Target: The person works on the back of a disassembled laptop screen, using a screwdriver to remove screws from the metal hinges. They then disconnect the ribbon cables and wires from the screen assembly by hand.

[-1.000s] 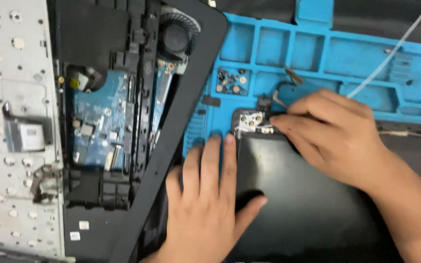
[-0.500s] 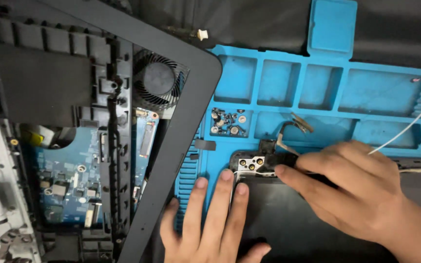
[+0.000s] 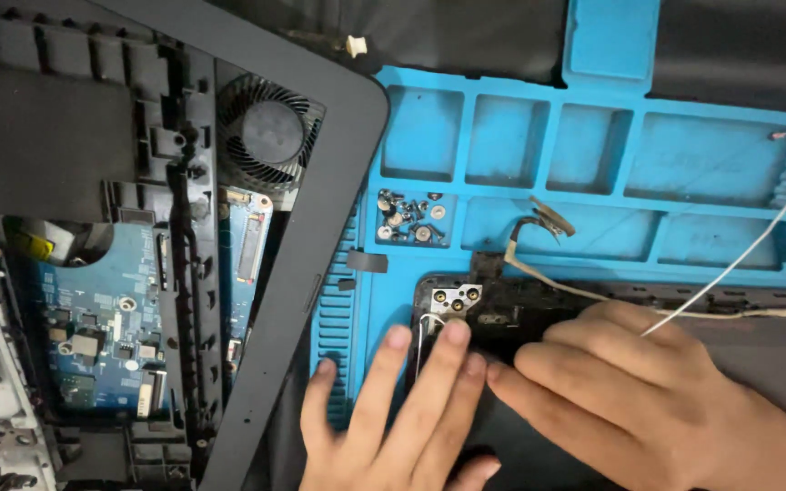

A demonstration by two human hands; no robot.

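Note:
A black laptop screen panel (image 3: 502,314) lies on a blue repair mat (image 3: 539,145). Its top left corner carries a silver metal hinge (image 3: 456,298) with brass screws. My left hand (image 3: 393,418) lies flat on that corner, fingers spread, fingertips just below the hinge. To the right, my right hand (image 3: 611,382) presses flat on the panel, its fingertips meeting those of the left hand. Neither hand holds anything. A thin flat cable (image 3: 539,223) curls up from the panel's top edge.
An opened black laptop base (image 3: 193,227) fills the left, showing a fan (image 3: 268,132) and blue circuit board (image 3: 111,318). Several loose screws (image 3: 409,218) sit in a mat compartment. A white wire (image 3: 748,245) crosses the right side.
The view has shifted up and left over the laptop base. My left hand moved up onto the hinge corner, and my right hand slid down from the hinge until its fingertips meet the left.

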